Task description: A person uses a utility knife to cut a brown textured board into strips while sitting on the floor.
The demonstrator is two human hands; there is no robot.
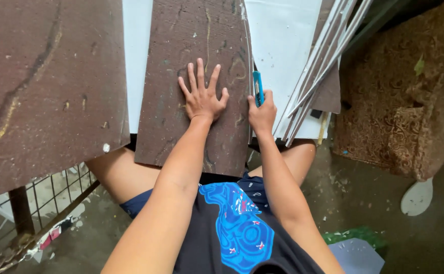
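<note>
A narrow brown speckled board is pinned flat by the left hand, fingers spread open on its middle. A blue plastic utility knife is gripped by the right hand at the board's right edge, over a white sheet lying beneath.

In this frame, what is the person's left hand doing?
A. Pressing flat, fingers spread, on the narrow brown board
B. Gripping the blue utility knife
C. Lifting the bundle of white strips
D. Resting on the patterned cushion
A: the left hand lies palm-down with fingers spread on the narrow brown board, while the right hand holds the blue utility knife along the board's right edge.
</note>
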